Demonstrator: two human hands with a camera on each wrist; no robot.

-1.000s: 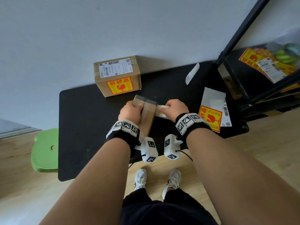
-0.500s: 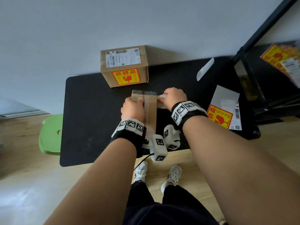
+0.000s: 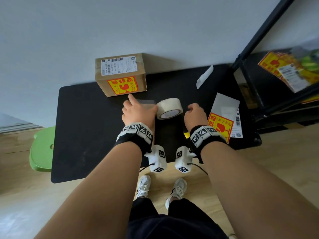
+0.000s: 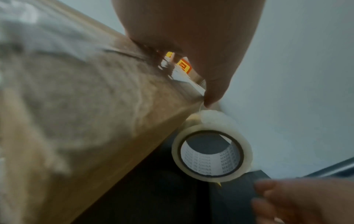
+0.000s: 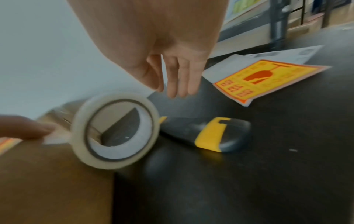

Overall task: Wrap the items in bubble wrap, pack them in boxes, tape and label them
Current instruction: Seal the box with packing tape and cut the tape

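A small cardboard box (image 3: pixel 146 104) lies on the black table (image 3: pixel 86 135), mostly hidden under my left hand (image 3: pixel 138 112). That hand rests flat on the box, index finger stretched out, and its thumb (image 4: pixel 210 97) presses clear tape down at the box's edge. The tape roll (image 3: pixel 170 108) stands on edge right beside the box (image 4: pixel 76 121), still joined to it by a strip. My right hand (image 3: pixel 195 114) hovers just right of the roll (image 5: pixel 114 130), its fingers (image 5: pixel 180 78) straight and holding nothing.
A sealed, labelled box (image 3: pixel 120 75) stands at the wall. A yellow-and-black knife (image 5: pixel 210 133) lies near the roll. Fragile and shipping labels (image 3: pixel 222 123) lie at the right, a white backing strip (image 3: pixel 205 76) behind. A black rack (image 3: pixel 255 83) stands right, a green stool (image 3: pixel 43 149) left.
My right hand has let go of the tape roll and drawn away to the right. The roll now stands beside the box. My left hand went from gripping the box to lying on it.
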